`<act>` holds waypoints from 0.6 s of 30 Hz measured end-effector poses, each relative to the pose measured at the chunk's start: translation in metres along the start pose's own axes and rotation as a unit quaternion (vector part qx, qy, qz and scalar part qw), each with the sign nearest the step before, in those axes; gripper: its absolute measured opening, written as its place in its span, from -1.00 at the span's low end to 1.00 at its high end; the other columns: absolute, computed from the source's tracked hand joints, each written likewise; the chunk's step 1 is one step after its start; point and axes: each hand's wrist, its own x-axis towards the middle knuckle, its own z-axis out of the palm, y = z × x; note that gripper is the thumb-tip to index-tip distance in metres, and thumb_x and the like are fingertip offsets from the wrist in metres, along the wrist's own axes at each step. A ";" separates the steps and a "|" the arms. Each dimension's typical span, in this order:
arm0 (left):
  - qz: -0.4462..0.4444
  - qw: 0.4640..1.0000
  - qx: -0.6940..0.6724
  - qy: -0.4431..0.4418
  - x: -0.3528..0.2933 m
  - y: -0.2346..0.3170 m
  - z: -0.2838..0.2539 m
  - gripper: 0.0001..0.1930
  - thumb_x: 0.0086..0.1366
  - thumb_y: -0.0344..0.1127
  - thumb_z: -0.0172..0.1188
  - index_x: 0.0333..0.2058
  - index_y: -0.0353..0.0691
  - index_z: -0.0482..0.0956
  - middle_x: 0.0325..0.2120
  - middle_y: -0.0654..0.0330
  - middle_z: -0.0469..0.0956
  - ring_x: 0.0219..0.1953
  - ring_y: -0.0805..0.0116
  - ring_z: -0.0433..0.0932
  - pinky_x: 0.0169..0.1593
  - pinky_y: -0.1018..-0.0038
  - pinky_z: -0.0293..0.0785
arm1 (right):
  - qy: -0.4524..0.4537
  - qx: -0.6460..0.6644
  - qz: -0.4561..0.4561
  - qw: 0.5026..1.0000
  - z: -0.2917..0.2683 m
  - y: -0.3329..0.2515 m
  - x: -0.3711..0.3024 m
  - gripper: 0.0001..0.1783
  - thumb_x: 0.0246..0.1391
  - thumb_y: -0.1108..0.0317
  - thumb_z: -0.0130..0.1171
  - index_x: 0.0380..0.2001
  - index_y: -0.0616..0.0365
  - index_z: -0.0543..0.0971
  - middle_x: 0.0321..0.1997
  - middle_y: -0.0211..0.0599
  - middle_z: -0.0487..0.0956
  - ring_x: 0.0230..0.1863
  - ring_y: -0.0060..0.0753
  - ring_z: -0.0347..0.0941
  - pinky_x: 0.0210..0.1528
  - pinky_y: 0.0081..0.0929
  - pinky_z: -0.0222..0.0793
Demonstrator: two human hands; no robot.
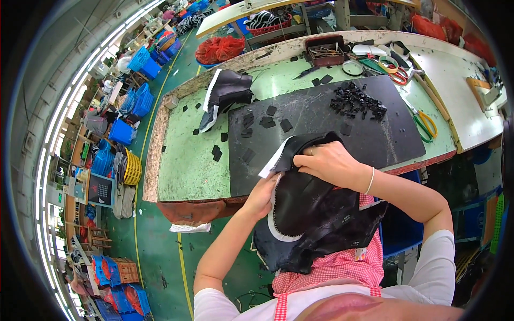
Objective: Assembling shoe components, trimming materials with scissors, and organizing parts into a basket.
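Observation:
A black leather boot upper [305,203] with a white, stitched lower edge hangs over my lap in front of the table's near edge. My left hand [261,197] is closed on its white edge at the left. My right hand [333,163] is closed with bent fingers on the black upper part, close to the board. More black leather lies beneath it on my checked apron; I cannot tell whether this is a second upper. Another black boot upper [227,93] with a white edge lies on the green table beyond.
A black board [316,142] covers much of the green table [187,166], with small black pieces [357,101] heaped on it. Scissors with yellow and green handles [425,122] lie at its right. A tool box [325,52] and tape rolls [388,65] stand farther back.

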 end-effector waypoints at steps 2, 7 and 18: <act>0.124 0.990 0.068 0.000 -0.008 0.003 0.008 -0.67 0.36 -0.28 0.03 0.04 -0.28 0.41 -0.10 0.26 0.50 -0.04 0.51 0.43 0.04 0.54 0.32 | 0.056 0.027 -0.002 0.998 -0.005 -0.007 -0.001 -0.83 -0.04 0.31 0.20 -0.43 0.10 0.44 -0.49 -0.32 0.49 -0.39 -0.24 0.49 -0.38 -0.37 0.38; 0.248 0.943 0.220 0.043 -0.031 0.038 0.039 -0.87 0.29 -0.37 0.11 -0.32 -0.32 0.40 -0.35 0.26 0.50 -0.21 0.46 0.44 -0.15 0.47 0.33 | 0.222 0.045 0.007 0.974 -0.033 -0.027 0.002 -0.81 -0.11 0.40 0.24 -0.42 0.07 0.42 -0.49 -0.39 0.47 -0.39 -0.30 0.48 -0.37 -0.39 0.38; -0.010 0.995 0.102 0.013 -0.010 -0.011 0.032 -0.74 0.31 -0.22 0.11 -0.12 -0.24 0.51 -0.25 0.33 0.54 -0.22 0.58 0.51 -0.25 0.58 0.48 | 0.076 0.087 0.128 0.985 -0.002 -0.020 -0.041 -0.82 -0.10 0.42 0.18 -0.38 0.16 0.44 -0.41 -0.24 0.50 -0.27 -0.17 0.41 -0.14 -0.34 0.29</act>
